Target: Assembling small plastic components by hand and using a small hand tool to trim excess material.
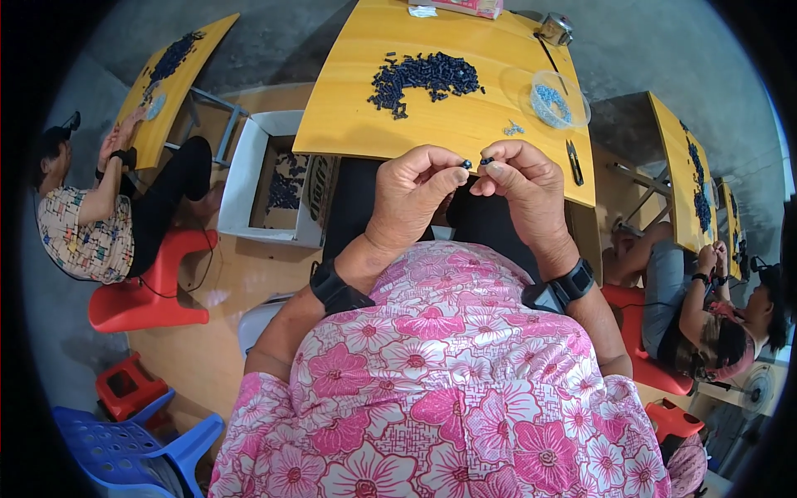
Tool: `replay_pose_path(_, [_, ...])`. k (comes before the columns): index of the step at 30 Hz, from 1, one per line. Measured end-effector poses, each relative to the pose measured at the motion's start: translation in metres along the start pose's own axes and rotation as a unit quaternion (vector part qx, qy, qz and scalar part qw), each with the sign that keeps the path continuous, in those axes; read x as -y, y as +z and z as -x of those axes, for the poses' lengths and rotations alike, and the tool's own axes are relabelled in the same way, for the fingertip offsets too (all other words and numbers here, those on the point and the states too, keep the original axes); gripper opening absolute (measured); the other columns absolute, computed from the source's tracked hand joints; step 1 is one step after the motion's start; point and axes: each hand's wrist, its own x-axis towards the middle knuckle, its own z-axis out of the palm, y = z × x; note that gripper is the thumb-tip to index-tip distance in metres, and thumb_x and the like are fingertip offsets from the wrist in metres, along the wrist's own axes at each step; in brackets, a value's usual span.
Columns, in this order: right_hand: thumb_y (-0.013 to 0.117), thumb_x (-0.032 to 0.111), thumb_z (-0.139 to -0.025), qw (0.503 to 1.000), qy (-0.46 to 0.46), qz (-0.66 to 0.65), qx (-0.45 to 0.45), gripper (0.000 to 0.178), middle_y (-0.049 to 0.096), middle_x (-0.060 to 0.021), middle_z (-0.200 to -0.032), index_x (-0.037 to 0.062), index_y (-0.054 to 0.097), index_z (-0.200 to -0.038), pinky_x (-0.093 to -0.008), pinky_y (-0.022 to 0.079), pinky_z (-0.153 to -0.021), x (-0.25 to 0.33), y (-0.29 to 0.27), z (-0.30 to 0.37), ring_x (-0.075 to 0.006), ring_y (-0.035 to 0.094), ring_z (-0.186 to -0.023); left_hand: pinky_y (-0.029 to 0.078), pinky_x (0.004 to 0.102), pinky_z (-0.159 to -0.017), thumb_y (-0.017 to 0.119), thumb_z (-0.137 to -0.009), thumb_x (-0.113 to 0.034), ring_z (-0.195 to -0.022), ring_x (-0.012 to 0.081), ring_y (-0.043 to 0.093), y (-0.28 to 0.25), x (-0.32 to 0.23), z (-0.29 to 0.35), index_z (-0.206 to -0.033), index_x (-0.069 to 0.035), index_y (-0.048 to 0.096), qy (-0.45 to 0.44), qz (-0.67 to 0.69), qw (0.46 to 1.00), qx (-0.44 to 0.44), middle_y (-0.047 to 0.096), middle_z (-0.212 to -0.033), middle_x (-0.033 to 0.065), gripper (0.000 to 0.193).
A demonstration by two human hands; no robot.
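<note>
Just in front of the table's near edge, my left hand (408, 189) pinches a small black cylindrical part (466, 164) between thumb and forefinger. My right hand (531, 189) is closed close beside it, with a small dark piece (486, 161) at its fingertips, too small to name. A narrow gap shows between the two pieces. Beyond my hands, a pile of similar black cylindrical parts (432, 76) lies on the yellow table (349, 108). Right of the pile stands a clear round tub (550, 101) of small blue-and-white pieces, with a few loose ones (513, 129) beside it.
Black-handled snips (574, 163) lie near the table's right edge. A metal mug (556, 30) and a pink box (473, 7) stand at the back. Below left, a white carton (249, 191) holds more black parts. Co-workers sit at yellow tables on both sides.
</note>
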Motion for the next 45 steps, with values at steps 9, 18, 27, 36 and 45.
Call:
replay_pose_path(9, [0.06, -0.004, -0.083, 1.0, -0.018, 0.008, 0.001, 0.014, 0.065, -0.0057, -0.079, -0.0012, 0.063, -0.097, -0.0247, 0.052, -0.067, 0.0027, 0.0002, 0.0004, -0.0125, 0.063, -0.068, 0.049, 0.0208, -0.073, 0.067, -0.084, -0.003, -0.078, 0.0057, 0.058, 0.0005, 0.0024, -0.0004, -0.094, 0.001, 0.064, 0.007, 0.009, 1.0, 0.013, 0.064, -0.085, 0.0019, 0.011])
replay_pose_path(18, [0.06, -0.005, -0.082, 1.0, -0.017, 0.017, -0.012, 0.016, 0.067, -0.0068, -0.081, -0.0024, 0.064, -0.097, -0.0245, 0.052, -0.068, 0.0026, -0.0012, 0.0003, -0.0129, 0.063, -0.068, 0.048, 0.0197, -0.071, 0.067, -0.084, -0.004, -0.077, 0.0053, 0.058, -0.0005, 0.0022, -0.0016, -0.094, 0.0, 0.064, -0.002, -0.005, 1.0, 0.016, 0.064, -0.085, 0.0015, 0.012])
replay_pose_path(27, [0.06, -0.005, -0.083, 0.999, -0.031, 0.039, -0.007, 0.018, 0.067, -0.007, -0.082, -0.0025, 0.065, -0.1, -0.0244, 0.052, -0.07, 0.0041, -0.0014, -0.0007, -0.0121, 0.063, -0.071, 0.048, 0.019, -0.069, 0.067, -0.084, -0.004, -0.077, 0.0047, 0.058, -0.0008, 0.0003, -0.0016, -0.095, 0.0, 0.064, 0.007, -0.029, 0.999, 0.024, 0.064, -0.084, 0.0011, 0.012])
replay_pose_path(36, [0.06, -0.005, -0.084, 0.997, -0.045, 0.067, 0.008, 0.017, 0.067, -0.0069, -0.084, -0.0027, 0.065, -0.1, -0.0236, 0.052, -0.069, 0.006, -0.0006, -0.0006, -0.0114, 0.063, -0.071, 0.049, 0.0201, -0.072, 0.064, -0.086, -0.002, -0.08, 0.0062, 0.06, -0.0001, 0.0031, -0.0021, -0.093, 0.001, 0.063, 0.043, -0.03, 0.998, 0.035, 0.065, -0.086, 0.0023, 0.008])
replay_pose_path(45, [0.06, -0.005, -0.084, 0.996, -0.049, 0.073, 0.01, 0.016, 0.067, -0.0062, -0.083, -0.0017, 0.066, -0.099, -0.023, 0.051, -0.07, 0.005, -0.0002, -0.0008, -0.0107, 0.062, -0.072, 0.049, 0.0201, -0.071, 0.064, -0.086, -0.003, -0.079, 0.0061, 0.059, -0.0001, 0.0047, -0.0025, -0.093, 0.0, 0.063, 0.048, -0.037, 0.998, 0.033, 0.065, -0.085, 0.0025, 0.008])
